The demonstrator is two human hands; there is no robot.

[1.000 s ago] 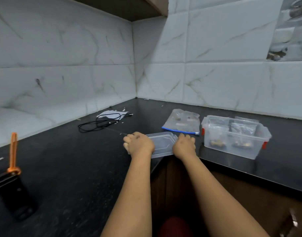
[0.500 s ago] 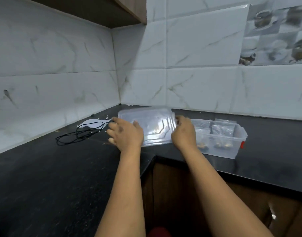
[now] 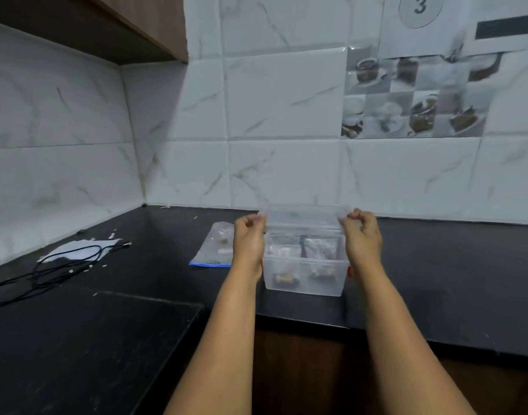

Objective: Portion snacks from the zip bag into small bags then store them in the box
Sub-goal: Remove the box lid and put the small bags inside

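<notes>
here a clear plastic lid is held in the air just above the box, one short end in each hand. the left hand is curled, its fingertips and thumb pinched on the lid's left edge; the right hand is curled likewise, with the lid's right edge pinched between thumb and fingers. the lid is seen tilted, its near edge low over the rim of the box, and it is blurred, so whether it touches the rim cannot be told.

the box is a clear tub set on the black counter, near the counter's front edge, with a red clip seen at its right side. small bags are stood inside it, side by side, and brown snacks are seen through the wall at the bottom. the zip bag, clear with a blue strip at its near end, is laid flat on the counter just beside the box, to its left and partly behind the left hand; a few pieces are seen in it.

further left, well apart, a black cable is looped over a white paper on the counter. the wall behind is faced with white marbled tiles.
</notes>
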